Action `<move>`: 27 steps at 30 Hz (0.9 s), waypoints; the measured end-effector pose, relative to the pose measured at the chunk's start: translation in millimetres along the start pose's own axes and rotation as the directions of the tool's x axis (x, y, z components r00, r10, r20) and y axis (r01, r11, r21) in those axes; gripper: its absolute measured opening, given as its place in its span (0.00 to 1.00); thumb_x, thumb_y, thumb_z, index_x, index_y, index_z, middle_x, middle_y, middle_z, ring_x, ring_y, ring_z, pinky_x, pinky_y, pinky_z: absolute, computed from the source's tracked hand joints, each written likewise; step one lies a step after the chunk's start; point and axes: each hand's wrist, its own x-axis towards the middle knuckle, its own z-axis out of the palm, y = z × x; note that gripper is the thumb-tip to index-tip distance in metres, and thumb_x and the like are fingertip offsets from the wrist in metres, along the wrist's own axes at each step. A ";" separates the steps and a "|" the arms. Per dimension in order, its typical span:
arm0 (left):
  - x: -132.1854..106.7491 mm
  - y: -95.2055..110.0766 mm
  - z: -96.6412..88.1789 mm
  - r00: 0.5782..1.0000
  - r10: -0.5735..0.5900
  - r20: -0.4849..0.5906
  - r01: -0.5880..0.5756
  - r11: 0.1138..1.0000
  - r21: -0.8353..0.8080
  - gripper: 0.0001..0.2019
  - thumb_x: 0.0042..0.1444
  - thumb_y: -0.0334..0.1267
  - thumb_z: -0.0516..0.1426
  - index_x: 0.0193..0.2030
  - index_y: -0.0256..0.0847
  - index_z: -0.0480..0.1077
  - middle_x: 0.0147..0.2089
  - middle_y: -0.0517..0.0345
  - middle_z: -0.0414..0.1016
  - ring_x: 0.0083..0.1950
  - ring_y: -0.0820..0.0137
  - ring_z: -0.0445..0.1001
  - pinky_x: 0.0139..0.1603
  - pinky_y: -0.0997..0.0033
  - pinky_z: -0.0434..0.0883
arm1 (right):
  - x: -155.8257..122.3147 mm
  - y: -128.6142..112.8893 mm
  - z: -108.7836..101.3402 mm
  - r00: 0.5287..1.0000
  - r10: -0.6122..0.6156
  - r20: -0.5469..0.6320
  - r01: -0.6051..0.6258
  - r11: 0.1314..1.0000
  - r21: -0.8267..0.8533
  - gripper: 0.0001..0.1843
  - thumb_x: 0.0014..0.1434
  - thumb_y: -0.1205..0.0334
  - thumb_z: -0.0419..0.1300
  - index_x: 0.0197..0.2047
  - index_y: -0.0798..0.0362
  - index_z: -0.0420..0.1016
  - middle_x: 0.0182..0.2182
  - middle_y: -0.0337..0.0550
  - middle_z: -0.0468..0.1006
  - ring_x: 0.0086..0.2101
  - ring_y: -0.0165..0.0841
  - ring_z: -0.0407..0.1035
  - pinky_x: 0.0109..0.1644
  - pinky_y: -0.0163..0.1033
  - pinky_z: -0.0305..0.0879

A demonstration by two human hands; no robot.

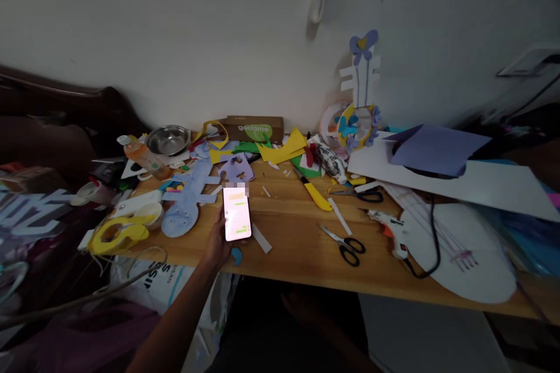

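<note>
The head camera is taking in a grey wall [196, 41], which is running out of sight at the top and both sides. Below it a wooden table [289, 265] is stretching across, its right end getting cut off. A white board [494, 178] is lying toward the right, a purple sheet [437, 148] covering part of it. Against the wall a brown box [254, 129] is standing, scraps hiding its lower edge. The right hand [300, 306] is resting below the table's front edge, so deep in shadow that I am not able to tell whether its fingers are spread or pressed together. The left hand [216, 247] is gripping the phone [237, 215] by its lower left side; most fingers are hiding behind it, so their exact spacing is not showing. The phone is sitting over the table's front part, left of centre, its lit screen facing the camera, its top edge blurring into blocks and its small text staying unreadable. Its long axis is running from the person toward the wall, the top end leaning slightly left. It is partly covering a white strip [262, 240], while a small blue scrap [237, 255] is lying just below.
</note>
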 end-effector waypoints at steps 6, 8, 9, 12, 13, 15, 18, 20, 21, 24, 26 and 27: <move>-1.4 -5.9 0.3 0.999 0.024 -0.046 -0.023 0.999 0.026 0.43 0.51 0.38 0.69 0.71 0.62 0.55 0.70 0.50 0.65 0.38 0.61 0.82 0.21 0.67 0.80 | 0.8 -3.4 2.2 1.000 0.011 -0.009 -0.011 1.000 0.016 0.29 0.71 0.48 0.45 0.42 0.55 0.84 0.44 0.58 0.83 0.47 0.48 0.76 0.56 0.48 0.66; -2.8 -3.8 2.0 0.999 0.016 -0.034 -0.016 1.000 0.000 0.39 0.54 0.42 0.67 0.70 0.62 0.56 0.69 0.52 0.66 0.43 0.60 0.81 0.28 0.67 0.81 | 0.7 -4.5 2.0 0.999 0.029 -0.018 -0.028 0.999 0.024 0.28 0.70 0.48 0.46 0.41 0.55 0.84 0.42 0.58 0.84 0.46 0.48 0.77 0.55 0.48 0.66; -3.7 -1.8 2.9 1.000 0.007 -0.022 -0.008 1.000 -0.018 0.37 0.55 0.44 0.66 0.69 0.62 0.57 0.68 0.53 0.68 0.45 0.60 0.81 0.31 0.65 0.82 | 0.7 -5.0 1.7 0.999 0.038 -0.026 -0.038 0.999 0.029 0.28 0.70 0.48 0.47 0.42 0.55 0.84 0.42 0.58 0.84 0.46 0.48 0.77 0.55 0.48 0.66; -6.2 6.8 4.7 0.999 -0.038 0.038 0.040 0.997 -0.071 0.33 0.58 0.45 0.64 0.69 0.60 0.59 0.65 0.54 0.72 0.50 0.56 0.80 0.39 0.56 0.82 | 0.4 -6.6 -0.4 0.997 0.059 -0.052 -0.056 0.997 0.052 0.24 0.70 0.50 0.49 0.47 0.53 0.83 0.46 0.57 0.83 0.51 0.48 0.75 0.59 0.48 0.64; -6.8 10.0 4.8 0.997 -0.053 0.057 0.058 0.994 -0.090 0.32 0.58 0.45 0.63 0.68 0.59 0.60 0.64 0.54 0.73 0.51 0.54 0.80 0.41 0.52 0.82 | 0.2 -6.9 -1.4 0.996 0.062 -0.058 -0.059 0.996 0.061 0.23 0.69 0.51 0.49 0.49 0.53 0.82 0.48 0.56 0.82 0.52 0.48 0.74 0.59 0.47 0.63; -7.3 16.0 4.3 0.995 -0.070 0.075 0.079 0.988 -0.133 0.28 0.61 0.44 0.61 0.67 0.55 0.62 0.63 0.54 0.74 0.53 0.53 0.79 0.46 0.48 0.80 | -0.5 -7.5 -3.7 0.995 0.068 -0.069 -0.063 0.995 0.075 0.24 0.69 0.51 0.49 0.53 0.54 0.80 0.51 0.57 0.81 0.54 0.48 0.73 0.60 0.47 0.63; -6.3 23.0 3.8 0.995 -0.086 0.046 0.093 0.978 -0.187 0.19 0.65 0.44 0.56 0.62 0.46 0.68 0.55 0.53 0.80 0.51 0.57 0.80 0.52 0.50 0.78 | -1.8 -8.3 -6.2 0.994 0.072 -0.085 -0.066 0.995 0.072 0.23 0.69 0.51 0.50 0.56 0.53 0.79 0.54 0.55 0.80 0.55 0.47 0.72 0.62 0.47 0.62; -5.6 26.5 5.2 0.994 -0.105 0.010 0.105 0.974 -0.202 0.18 0.67 0.46 0.54 0.58 0.41 0.70 0.48 0.51 0.82 0.46 0.58 0.82 0.52 0.51 0.78 | -2.1 -8.6 -6.7 0.992 0.083 -0.090 -0.079 0.995 0.054 0.22 0.68 0.51 0.51 0.52 0.53 0.81 0.51 0.55 0.82 0.53 0.47 0.74 0.61 0.47 0.63; -5.5 28.1 6.6 0.994 -0.111 -0.012 0.106 0.973 -0.207 0.18 0.67 0.47 0.53 0.57 0.40 0.71 0.45 0.50 0.83 0.44 0.57 0.82 0.51 0.51 0.78 | -1.9 -8.6 -6.7 0.992 0.092 -0.089 -0.089 0.995 0.042 0.21 0.68 0.51 0.51 0.48 0.53 0.82 0.48 0.55 0.83 0.51 0.47 0.75 0.59 0.47 0.64; -7.6 33.6 13.0 0.988 -0.114 -0.100 0.089 0.971 -0.223 0.21 0.66 0.51 0.54 0.57 0.39 0.71 0.40 0.52 0.84 0.40 0.58 0.83 0.48 0.53 0.79 | -0.3 -8.2 -5.9 0.990 0.117 -0.081 -0.116 0.993 0.018 0.23 0.68 0.51 0.51 0.38 0.54 0.84 0.40 0.56 0.84 0.46 0.48 0.77 0.55 0.48 0.66; -11.0 38.3 18.5 0.981 -0.121 -0.152 0.084 0.970 -0.229 0.22 0.64 0.52 0.56 0.56 0.39 0.72 0.38 0.52 0.84 0.38 0.57 0.83 0.46 0.54 0.80 | 0.6 -7.8 -5.6 0.990 0.113 -0.079 -0.112 0.994 0.021 0.23 0.68 0.50 0.51 0.37 0.54 0.84 0.39 0.55 0.84 0.46 0.48 0.77 0.55 0.48 0.66; -13.3 40.8 21.5 0.977 -0.127 -0.170 0.086 0.969 -0.231 0.23 0.63 0.53 0.57 0.57 0.39 0.72 0.38 0.51 0.84 0.37 0.57 0.83 0.44 0.53 0.80 | 0.8 -7.8 -5.8 0.991 0.108 -0.079 -0.106 0.994 0.027 0.23 0.68 0.50 0.51 0.36 0.54 0.84 0.39 0.55 0.84 0.46 0.48 0.76 0.55 0.48 0.66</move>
